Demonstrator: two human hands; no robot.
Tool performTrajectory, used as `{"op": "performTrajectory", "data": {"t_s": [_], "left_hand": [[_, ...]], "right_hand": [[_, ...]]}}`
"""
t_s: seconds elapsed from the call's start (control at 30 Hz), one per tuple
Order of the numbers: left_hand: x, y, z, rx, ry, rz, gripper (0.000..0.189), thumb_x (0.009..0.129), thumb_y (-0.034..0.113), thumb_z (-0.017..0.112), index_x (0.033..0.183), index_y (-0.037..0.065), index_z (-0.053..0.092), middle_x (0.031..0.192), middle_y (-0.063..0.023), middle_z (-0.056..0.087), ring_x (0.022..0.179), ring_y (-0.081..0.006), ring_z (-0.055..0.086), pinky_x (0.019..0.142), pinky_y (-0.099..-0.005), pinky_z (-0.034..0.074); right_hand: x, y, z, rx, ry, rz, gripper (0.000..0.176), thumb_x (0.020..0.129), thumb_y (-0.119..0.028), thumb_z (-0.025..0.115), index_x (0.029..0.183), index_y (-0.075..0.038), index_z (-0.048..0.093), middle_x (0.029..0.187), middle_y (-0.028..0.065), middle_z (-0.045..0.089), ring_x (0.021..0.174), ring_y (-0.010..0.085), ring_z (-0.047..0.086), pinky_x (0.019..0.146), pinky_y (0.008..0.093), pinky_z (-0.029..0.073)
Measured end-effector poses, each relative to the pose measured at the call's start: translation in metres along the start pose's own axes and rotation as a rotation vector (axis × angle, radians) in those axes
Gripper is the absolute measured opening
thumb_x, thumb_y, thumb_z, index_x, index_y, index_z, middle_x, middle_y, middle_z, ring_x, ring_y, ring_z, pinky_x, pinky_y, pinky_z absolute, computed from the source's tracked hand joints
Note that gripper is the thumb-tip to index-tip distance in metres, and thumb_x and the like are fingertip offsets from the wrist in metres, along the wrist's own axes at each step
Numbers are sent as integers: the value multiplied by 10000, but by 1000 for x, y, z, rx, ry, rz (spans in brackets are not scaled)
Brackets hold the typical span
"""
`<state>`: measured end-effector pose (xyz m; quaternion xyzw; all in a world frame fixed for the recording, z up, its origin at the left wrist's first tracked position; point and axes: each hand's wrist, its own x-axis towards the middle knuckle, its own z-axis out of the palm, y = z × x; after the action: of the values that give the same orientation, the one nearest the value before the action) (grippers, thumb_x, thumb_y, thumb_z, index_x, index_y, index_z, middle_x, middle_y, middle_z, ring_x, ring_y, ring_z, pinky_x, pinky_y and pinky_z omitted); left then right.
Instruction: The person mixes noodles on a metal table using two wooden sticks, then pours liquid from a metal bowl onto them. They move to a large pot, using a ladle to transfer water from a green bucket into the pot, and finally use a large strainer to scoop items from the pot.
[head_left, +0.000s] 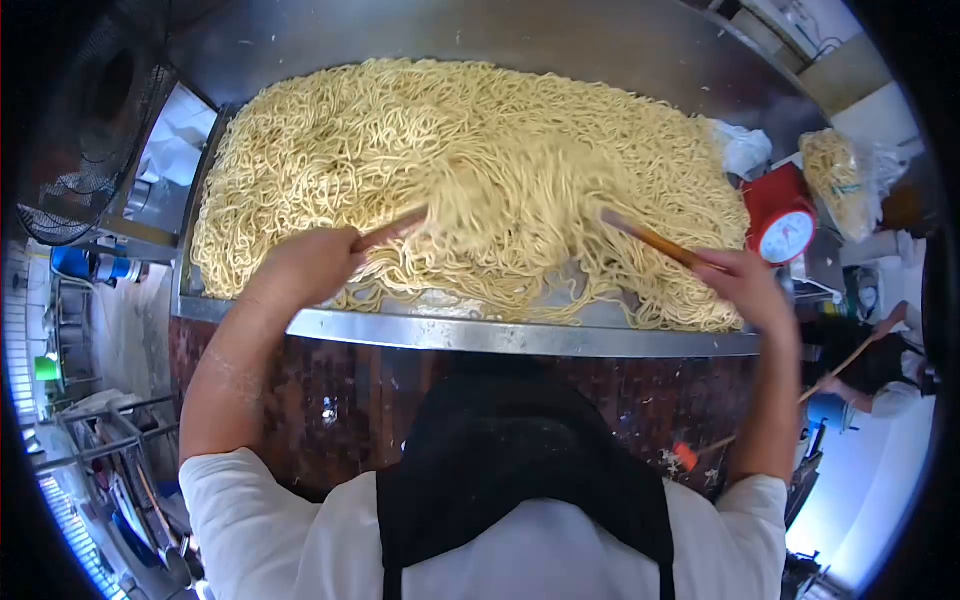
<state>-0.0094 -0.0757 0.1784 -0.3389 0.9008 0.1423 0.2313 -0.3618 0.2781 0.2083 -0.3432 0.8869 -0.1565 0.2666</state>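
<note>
A broad heap of yellow noodles (340,150) covers the metal tray table (520,340) in front of me. My left hand (310,262) is closed around a wooden stick (392,230), whose far end disappears into the noodles. In my right hand (748,285) is a second wooden stick (655,240), slanting up and left, its tip at the noodles. Between the two sticks a clump of noodles (520,195) is raised and smeared by motion. A bare patch of wet metal shows at the tray's front edge.
Right of the heap stand a red dial scale (785,215) and a plastic bag of noodles (838,185). A white plastic bag (742,148) lies beside them. A fan (90,130) is at far left. Another person (880,365) at right holds a long-handled broom (690,455).
</note>
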Motion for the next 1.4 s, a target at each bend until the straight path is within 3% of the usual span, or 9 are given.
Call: {"op": "performTrajectory", "data": {"t_s": [0.03, 0.3, 0.47, 0.6, 0.9, 0.93, 1.03, 1.2, 1.4], "left_hand": [[-4, 0, 1, 55, 13, 77, 320, 944, 348, 532, 1060, 73, 648, 998, -180, 686, 950, -382, 645, 827, -478, 494], [-104, -108, -18, -260, -116, -89, 280, 882, 236, 620, 1050, 16, 659, 873, -174, 665, 842, -302, 650, 777, -398, 487], [-156, -105, -29, -384, 42, -275, 263, 858, 163, 630, 1057, -10, 644, 868, -168, 649, 816, -289, 625, 772, -380, 478], [-165, -50, -57, -216, 151, -295, 276, 854, 139, 636, 1073, -29, 635, 888, -176, 647, 831, -296, 618, 776, -383, 469], [-19, 108, -71, 29, -55, -260, 369, 909, 329, 579, 997, -17, 671, 841, -188, 660, 784, -297, 648, 703, -433, 473], [29, 127, -58, -19, -96, -194, 388, 928, 358, 566, 943, -15, 671, 633, -108, 598, 543, -212, 579, 531, -398, 441], [131, 245, -47, 44, -1, -47, 379, 955, 346, 520, 983, -9, 650, 831, -149, 669, 748, -282, 636, 705, -442, 480], [160, 319, -37, 100, -12, 93, 342, 983, 335, 496, 1078, 35, 628, 990, -139, 675, 875, -296, 660, 806, -436, 506], [101, 256, -47, -76, -118, -61, 363, 952, 375, 570, 1084, 45, 640, 886, -91, 649, 729, -185, 604, 660, -381, 477]], "right_hand": [[18, 0, 32, -132, 103, -402, 356, 914, -216, 655, 1194, 3, 645, 877, 123, 711, 732, 163, 625, 707, 306, 494], [-119, -26, -100, -173, 3, 79, 330, 806, -136, 697, 1130, -71, 694, 941, 194, 699, 827, 343, 684, 750, 401, 523], [10, -56, -34, -836, 272, -79, 227, 873, -274, 592, 964, -117, 727, 836, 188, 673, 803, 378, 654, 703, 487, 501], [116, -30, -1, -742, 346, -140, 243, 870, -222, 549, 1025, -109, 699, 915, 181, 691, 886, 380, 664, 794, 487, 517], [-96, 198, -144, -6, 91, -89, 351, 850, -174, 696, 1157, -5, 672, 822, 136, 694, 740, 159, 635, 695, 313, 485], [-129, 208, -169, 56, 94, -17, 345, 832, -131, 710, 1139, 23, 673, 819, 119, 697, 743, 138, 625, 696, 286, 479], [-202, 235, -224, 168, 172, 167, 353, 772, -70, 722, 1099, 61, 693, 894, 77, 695, 804, 151, 635, 751, 280, 486], [-51, 219, -178, -389, 115, 45, 305, 811, -181, 683, 1103, -100, 711, 920, 206, 675, 838, 376, 661, 743, 444, 514], [158, 134, -85, -551, 309, -304, 291, 869, -200, 546, 1118, -101, 659, 923, 168, 694, 885, 370, 667, 761, 497, 522]]}}
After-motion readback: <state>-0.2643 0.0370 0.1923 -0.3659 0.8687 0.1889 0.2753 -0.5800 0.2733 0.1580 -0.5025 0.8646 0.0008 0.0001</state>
